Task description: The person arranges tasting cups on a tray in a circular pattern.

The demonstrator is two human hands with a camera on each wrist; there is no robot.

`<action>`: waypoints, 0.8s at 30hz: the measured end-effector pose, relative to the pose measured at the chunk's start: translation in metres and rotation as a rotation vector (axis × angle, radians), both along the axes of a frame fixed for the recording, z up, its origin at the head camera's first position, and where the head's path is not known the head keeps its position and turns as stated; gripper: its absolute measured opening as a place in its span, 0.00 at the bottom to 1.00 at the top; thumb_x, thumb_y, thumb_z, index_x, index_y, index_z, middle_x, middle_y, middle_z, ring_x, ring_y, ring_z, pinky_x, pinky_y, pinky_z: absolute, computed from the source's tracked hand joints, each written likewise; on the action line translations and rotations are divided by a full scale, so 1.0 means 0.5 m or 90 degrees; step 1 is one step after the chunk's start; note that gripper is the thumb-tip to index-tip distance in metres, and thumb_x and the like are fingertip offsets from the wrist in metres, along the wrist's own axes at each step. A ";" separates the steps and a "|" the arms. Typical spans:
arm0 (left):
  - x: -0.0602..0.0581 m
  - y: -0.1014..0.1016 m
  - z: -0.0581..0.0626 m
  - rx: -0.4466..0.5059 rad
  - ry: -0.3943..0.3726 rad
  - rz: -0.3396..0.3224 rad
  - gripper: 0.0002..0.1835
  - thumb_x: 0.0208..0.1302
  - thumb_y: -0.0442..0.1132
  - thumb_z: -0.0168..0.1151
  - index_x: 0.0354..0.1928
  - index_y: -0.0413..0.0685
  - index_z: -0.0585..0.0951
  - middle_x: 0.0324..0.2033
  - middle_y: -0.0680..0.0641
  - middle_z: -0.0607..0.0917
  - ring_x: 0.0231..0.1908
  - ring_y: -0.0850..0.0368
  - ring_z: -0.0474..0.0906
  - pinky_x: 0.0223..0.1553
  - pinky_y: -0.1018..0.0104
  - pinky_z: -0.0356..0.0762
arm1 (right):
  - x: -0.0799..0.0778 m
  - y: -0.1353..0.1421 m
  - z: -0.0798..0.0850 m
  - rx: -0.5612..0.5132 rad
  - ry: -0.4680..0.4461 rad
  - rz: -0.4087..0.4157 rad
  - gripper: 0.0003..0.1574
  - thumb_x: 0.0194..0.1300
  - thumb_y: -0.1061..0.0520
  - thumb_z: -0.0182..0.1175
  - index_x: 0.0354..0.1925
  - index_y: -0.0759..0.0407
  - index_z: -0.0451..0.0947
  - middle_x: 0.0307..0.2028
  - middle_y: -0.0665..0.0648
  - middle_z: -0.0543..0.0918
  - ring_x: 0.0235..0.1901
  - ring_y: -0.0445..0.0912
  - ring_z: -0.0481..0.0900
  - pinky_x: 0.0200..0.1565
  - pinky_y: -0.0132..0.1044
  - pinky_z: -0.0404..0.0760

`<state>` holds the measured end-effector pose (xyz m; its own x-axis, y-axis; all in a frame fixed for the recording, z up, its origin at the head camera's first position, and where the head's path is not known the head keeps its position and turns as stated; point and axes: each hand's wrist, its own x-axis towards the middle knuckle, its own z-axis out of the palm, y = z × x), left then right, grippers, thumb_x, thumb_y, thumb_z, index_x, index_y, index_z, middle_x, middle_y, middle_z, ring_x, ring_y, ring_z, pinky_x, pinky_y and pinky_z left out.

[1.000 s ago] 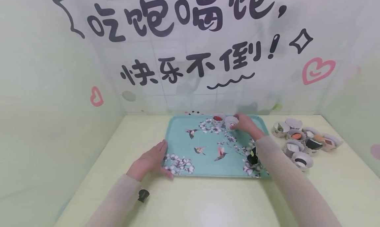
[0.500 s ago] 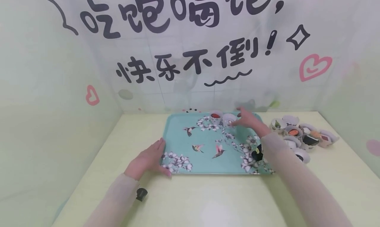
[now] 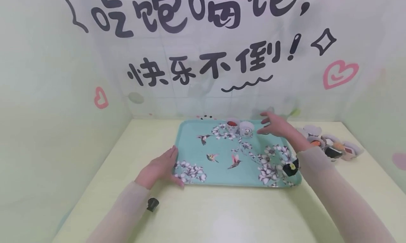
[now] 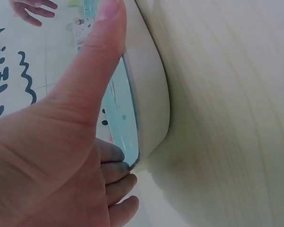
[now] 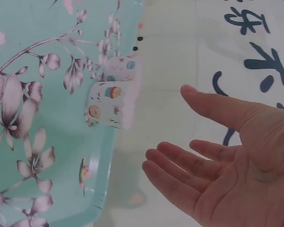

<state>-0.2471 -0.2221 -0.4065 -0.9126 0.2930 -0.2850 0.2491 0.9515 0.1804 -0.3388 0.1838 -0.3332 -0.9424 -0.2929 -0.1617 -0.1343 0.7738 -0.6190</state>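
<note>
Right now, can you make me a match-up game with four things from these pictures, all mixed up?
Things:
1. tray
2. left hand
3. right hand
4. cup with red filling

Clues:
A. in the air, fingers apart, holding nothing
B. blue-green, with birds and flowers
C. standing near the tray's far edge
D. at the tray's left edge

Right pairs: 1-B, 2-D, 3-A, 4-C

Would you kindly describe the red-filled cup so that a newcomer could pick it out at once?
Find the turquoise bird-and-blossom tray on the pale table. Near its far edge, the red-filled cup stands beside a whitish cup, which is nearer the right hand. The red showing inside sets it apart from that paler-looking neighbour.
</note>
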 end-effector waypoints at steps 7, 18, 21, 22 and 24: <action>0.001 0.002 -0.002 -0.006 -0.010 0.003 0.78 0.32 0.70 0.77 0.76 0.29 0.48 0.77 0.30 0.48 0.77 0.35 0.48 0.77 0.46 0.56 | 0.028 0.025 0.014 -0.003 0.021 0.013 0.46 0.67 0.55 0.63 0.73 0.71 0.54 0.65 0.78 0.69 0.64 0.70 0.71 0.62 0.63 0.75; 0.000 0.005 0.006 -0.008 -0.005 0.000 0.78 0.32 0.71 0.76 0.76 0.29 0.48 0.77 0.30 0.48 0.77 0.35 0.48 0.77 0.46 0.56 | 0.076 0.079 0.033 -0.025 0.044 0.041 0.46 0.67 0.51 0.64 0.72 0.72 0.56 0.66 0.77 0.68 0.65 0.72 0.68 0.64 0.64 0.74; 0.000 0.002 0.011 -0.007 -0.003 0.000 0.78 0.33 0.71 0.76 0.76 0.29 0.48 0.77 0.30 0.48 0.77 0.35 0.48 0.77 0.46 0.56 | 0.087 0.094 0.030 -0.022 0.047 0.042 0.46 0.68 0.51 0.64 0.72 0.72 0.56 0.66 0.78 0.68 0.65 0.72 0.68 0.62 0.64 0.75; 0.000 0.004 0.010 -0.005 -0.004 0.000 0.78 0.33 0.70 0.77 0.76 0.29 0.47 0.77 0.30 0.48 0.77 0.35 0.48 0.77 0.45 0.56 | 0.092 0.103 0.028 -0.020 0.045 0.039 0.46 0.68 0.51 0.64 0.72 0.72 0.56 0.66 0.78 0.68 0.65 0.72 0.68 0.62 0.65 0.75; 0.000 0.006 0.006 -0.006 -0.007 0.007 0.78 0.33 0.69 0.77 0.76 0.30 0.47 0.77 0.31 0.47 0.77 0.35 0.47 0.77 0.45 0.56 | 0.100 0.117 0.023 -0.017 0.044 0.034 0.46 0.68 0.51 0.64 0.71 0.72 0.56 0.66 0.78 0.68 0.65 0.72 0.68 0.62 0.65 0.75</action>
